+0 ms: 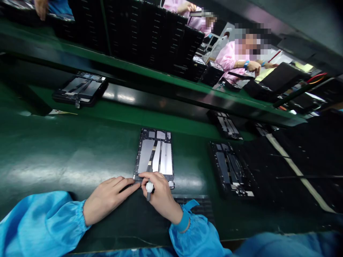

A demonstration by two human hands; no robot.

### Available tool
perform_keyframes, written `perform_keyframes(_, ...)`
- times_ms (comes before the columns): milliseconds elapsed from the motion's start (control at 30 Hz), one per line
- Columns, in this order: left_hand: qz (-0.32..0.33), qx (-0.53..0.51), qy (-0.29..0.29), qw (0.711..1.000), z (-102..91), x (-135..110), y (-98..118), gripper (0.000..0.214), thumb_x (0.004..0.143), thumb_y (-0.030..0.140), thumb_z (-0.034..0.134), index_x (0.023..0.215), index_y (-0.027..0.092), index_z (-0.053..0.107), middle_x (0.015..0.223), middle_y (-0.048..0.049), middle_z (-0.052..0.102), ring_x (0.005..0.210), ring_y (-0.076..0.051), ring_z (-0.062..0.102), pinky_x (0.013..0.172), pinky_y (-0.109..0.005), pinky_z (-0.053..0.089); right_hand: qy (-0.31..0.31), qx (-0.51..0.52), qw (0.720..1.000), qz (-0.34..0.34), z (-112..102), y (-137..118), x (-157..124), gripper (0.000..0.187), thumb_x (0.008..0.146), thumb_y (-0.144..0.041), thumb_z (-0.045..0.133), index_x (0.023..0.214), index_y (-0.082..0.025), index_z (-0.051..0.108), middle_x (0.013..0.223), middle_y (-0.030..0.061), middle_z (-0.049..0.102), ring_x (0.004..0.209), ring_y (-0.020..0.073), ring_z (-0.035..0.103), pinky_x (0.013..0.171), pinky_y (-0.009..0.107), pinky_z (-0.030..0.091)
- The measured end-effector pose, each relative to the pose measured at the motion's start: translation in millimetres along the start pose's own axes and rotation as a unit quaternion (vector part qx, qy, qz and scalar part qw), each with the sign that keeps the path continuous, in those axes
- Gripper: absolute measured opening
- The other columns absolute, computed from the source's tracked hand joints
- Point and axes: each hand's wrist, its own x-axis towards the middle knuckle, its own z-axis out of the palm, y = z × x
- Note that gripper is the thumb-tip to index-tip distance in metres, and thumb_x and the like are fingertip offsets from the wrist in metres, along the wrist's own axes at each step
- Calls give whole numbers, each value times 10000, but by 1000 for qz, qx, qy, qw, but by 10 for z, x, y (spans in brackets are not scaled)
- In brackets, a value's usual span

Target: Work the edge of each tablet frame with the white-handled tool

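In front of me an opened tablet [166, 160] lies on the green bench, showing silver panels and dark strips. A dark ribbon cable [153, 153] runs down its middle toward my right hand. My right hand [162, 194] is closed over the tablet's lower edge, around a narrow grey strip with a pale end piece [149, 187]. That strip looks like the lower end of the cable, though the fingers partly cover it. My left hand [107, 200] has its fingers stretched out, their tips touching the tablet's lower left corner.
More opened tablets lie at the right [227, 167], right back [227, 125] and left back [80, 89]. A green shelf [166, 80] crosses above the bench, carrying black stacks [134, 32]. Black sheeting [300, 157] covers the far right. People in pink sleeves [227, 53] work beyond.
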Motion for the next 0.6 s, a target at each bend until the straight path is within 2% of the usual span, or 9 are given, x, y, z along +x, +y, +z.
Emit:
perform_keyframes(100,13,-5,9,1000,-12,5,-31,432,998,64,420,1348,275,562,1206,-68,674,930,-226,609,825,-345,494,-3,12,1000,3,-14,-7,3,474,805,19,629,1181,-268,645,863,5,730,875,243,662,825,352,511)
perform_keyframes(267,29,0,-27,999,-30,24,-61,448,989,51,435,1367,267,545,1253,-71,661,982,-231,600,842,-349,478,-4,33,999,9,-25,21,4,436,833,-8,614,1187,-260,650,865,8,734,875,235,673,818,342,531)
perform_keyframes(433,41,34,-38,998,-8,23,-49,520,974,19,406,1428,260,488,1249,-79,669,991,-245,598,857,-371,466,-11,29,999,13,-50,20,24,414,856,-40,593,1196,-266,666,880,16,746,879,238,690,826,354,549)
perform_keyframes(533,39,54,-35,997,-10,32,-14,539,943,-5,434,1419,240,497,1230,-90,664,994,-255,597,839,-367,464,-1,95,994,47,-133,2,-11,287,929,-141,601,1181,-250,687,882,26,762,875,230,725,837,352,569)
perform_keyframes(600,37,64,-25,997,-28,48,17,533,924,-24,434,1395,210,520,1215,-101,656,986,-258,595,822,-363,466,9,165,982,87,-196,2,-83,237,992,-251,577,1194,-251,700,792,10,738,757,195,728,756,314,597)
